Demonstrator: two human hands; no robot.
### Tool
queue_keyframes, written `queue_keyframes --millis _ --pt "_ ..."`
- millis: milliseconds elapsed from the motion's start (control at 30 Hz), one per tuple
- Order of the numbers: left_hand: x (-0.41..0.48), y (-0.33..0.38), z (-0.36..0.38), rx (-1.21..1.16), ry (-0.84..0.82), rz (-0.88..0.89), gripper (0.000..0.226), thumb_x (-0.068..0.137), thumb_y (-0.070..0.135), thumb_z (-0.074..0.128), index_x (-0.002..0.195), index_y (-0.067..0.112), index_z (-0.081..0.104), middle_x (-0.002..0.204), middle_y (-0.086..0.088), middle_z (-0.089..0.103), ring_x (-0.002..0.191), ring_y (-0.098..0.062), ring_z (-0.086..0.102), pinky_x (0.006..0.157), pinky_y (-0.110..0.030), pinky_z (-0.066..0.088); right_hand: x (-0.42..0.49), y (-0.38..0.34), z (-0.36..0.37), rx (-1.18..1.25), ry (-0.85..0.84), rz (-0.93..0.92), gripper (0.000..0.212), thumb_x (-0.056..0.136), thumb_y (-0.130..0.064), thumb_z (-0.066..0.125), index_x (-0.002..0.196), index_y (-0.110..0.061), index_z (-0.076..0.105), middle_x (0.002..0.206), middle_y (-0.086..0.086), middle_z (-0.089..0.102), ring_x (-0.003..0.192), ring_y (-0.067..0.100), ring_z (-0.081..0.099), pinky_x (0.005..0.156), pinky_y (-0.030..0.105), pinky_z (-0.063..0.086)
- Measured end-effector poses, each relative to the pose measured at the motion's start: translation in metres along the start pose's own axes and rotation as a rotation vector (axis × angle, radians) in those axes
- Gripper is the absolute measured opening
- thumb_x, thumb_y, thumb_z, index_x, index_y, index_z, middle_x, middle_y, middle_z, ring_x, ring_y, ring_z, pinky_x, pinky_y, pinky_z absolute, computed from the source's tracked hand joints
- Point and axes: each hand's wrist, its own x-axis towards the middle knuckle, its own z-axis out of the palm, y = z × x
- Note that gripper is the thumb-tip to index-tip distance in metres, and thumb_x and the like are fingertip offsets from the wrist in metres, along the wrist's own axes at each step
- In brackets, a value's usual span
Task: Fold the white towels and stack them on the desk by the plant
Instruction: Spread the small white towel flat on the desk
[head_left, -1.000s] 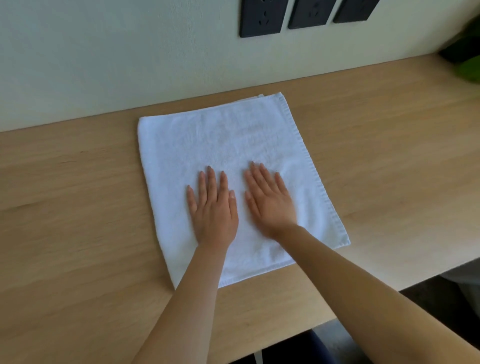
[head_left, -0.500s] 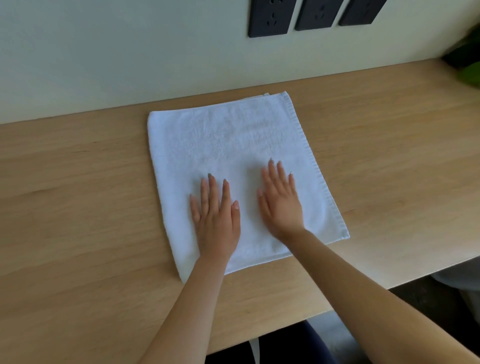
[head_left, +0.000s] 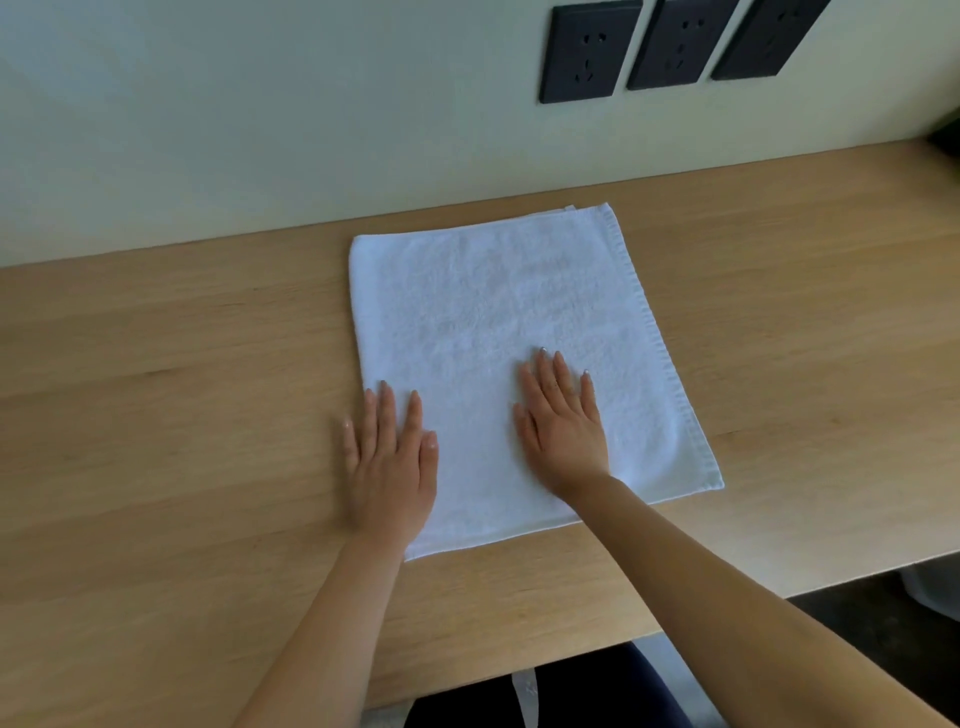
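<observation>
- left hand (head_left: 389, 457): flat, fingers straight, grasping nothing; lies across the left edge of the white towel (head_left: 498, 301), likely squaring it
- right hand (head_left: 563, 431): flat, released, pressing the near half, likely smoothing the fold
- white towel: folded, flat on the surface (head_left: 156, 415), near the wall
- plant (head_left: 951, 130): green sliver far right, well apart; stacking not yet done

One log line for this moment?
step: pressing | white towel: flat on desk | left hand: flat, over its left edge | right hand: flat on its near half
</observation>
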Motion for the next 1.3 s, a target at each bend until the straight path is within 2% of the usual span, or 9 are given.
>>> queue_keyframes --millis 167,367,567,700,767,833,967,1100,1300 --pt "0.071 0.035 -0.006 -0.027 -0.012 0.195 0.054 0.098 0.044 0.024 0.146 0.024 0.037 0.156 -0.013 0.025 0.146 -0.026 0.014 0.116 -0.049 0.000 0.000 -0.026 0.000 0.165 0.033 0.326 0.074 0.087 -0.057 0.002 0.153 -0.023 0.002 0.159 0.011 -0.016 0.140 0.028 -0.030 0.108 0.038 -0.030" --pt "0.151 0.049 0.005 0.067 -0.143 0.382 0.065 0.089 0.056 0.000 0.149 0.042 0.020 0.161 0.000 0.006 0.148 -0.019 -0.002 0.114 -0.046 -0.011 0.011 -0.015 0.013 -0.025 0.110 0.403 0.068 0.094 -0.059 0.016 0.151 -0.023 0.024 0.158 0.018 0.004 0.146 0.034 -0.006 0.115 0.044 -0.013" --pt "0.125 0.060 0.007 0.037 -0.136 0.056 0.054 0.096 0.052 0.007 0.150 0.043 0.007 0.161 -0.001 -0.003 0.148 -0.023 -0.006 0.111 -0.061 -0.008 0.030 0.019 -0.001 -0.112 -0.006 0.132 0.066 0.094 -0.061 0.012 0.153 -0.031 0.010 0.160 0.011 -0.001 0.147 0.031 -0.010 0.117 0.046 -0.008" --pt "0.087 0.080 -0.007 0.085 -0.234 -0.229 0.060 0.098 0.054 0.012 0.152 0.031 0.001 0.160 -0.016 -0.003 0.146 -0.037 -0.002 0.109 -0.068 0.000 0.062 0.052 -0.015 -0.164 -0.087 -0.251 0.064 0.096 -0.060 0.011 0.151 -0.028 0.022 0.159 0.012 0.014 0.147 0.032 0.007 0.117 0.049 0.005" --pt "0.067 0.089 -0.021 0.171 -0.348 -0.283 0.067 0.096 0.058 0.011 0.153 0.025 0.000 0.156 -0.023 0.008 0.141 -0.043 0.011 0.108 -0.067 0.005 0.081 0.071 -0.026 -0.255 -0.161 -0.481 0.062 0.098 -0.057 0.014 0.153 -0.029 0.016 0.161 0.009 0.006 0.148 0.029 0.001 0.118 0.048 0.004" --pt "0.057 0.093 -0.037 0.215 -0.392 -0.282 0.064 0.097 0.057 0.018 0.150 0.023 0.017 0.146 -0.021 0.027 0.132 -0.039 0.026 0.108 -0.062 0.013 0.095 0.084 -0.035 -0.307 -0.207 -0.562 0.063 0.097 -0.057 0.015 0.154 -0.029 0.008 0.161 0.006 -0.005 0.148 0.025 -0.010 0.119 0.046 -0.002" --pt "0.069 0.084 -0.041 -0.045 -0.041 -0.234 0.042 0.094 0.047 0.038 0.118 0.021 0.060 0.128 -0.018 0.046 0.119 -0.035 0.038 0.100 -0.048 0.023 0.086 0.066 -0.036 -0.066 -0.075 -0.266 0.063 0.095 -0.048 0.018 0.153 -0.023 0.012 0.160 0.004 -0.004 0.147 0.027 -0.013 0.119 0.048 -0.005" --pt "0.076 0.080 -0.013 -0.136 -0.102 -0.080 0.052 0.097 0.054 0.017 0.148 0.046 0.016 0.161 -0.005 -0.004 0.147 -0.027 -0.010 0.111 -0.049 -0.017 0.054 0.018 -0.014 0.183 0.021 -0.021 0.059 0.096 -0.043 0.016 0.152 -0.022 0.017 0.159 0.000 0.001 0.147 0.023 -0.010 0.119 0.043 -0.007" --pt "0.062 0.062 0.014 0.004 -0.011 0.033 0.053 0.097 0.052 0.019 0.148 0.039 0.028 0.158 -0.007 0.020 0.147 -0.031 0.012 0.115 -0.058 0.007 0.035 0.016 -0.003 -0.055 -0.022 -0.116 0.055 0.100 -0.048 0.013 0.152 -0.030 0.021 0.161 -0.001 0.007 0.148 0.015 -0.002 0.120 0.042 -0.002"
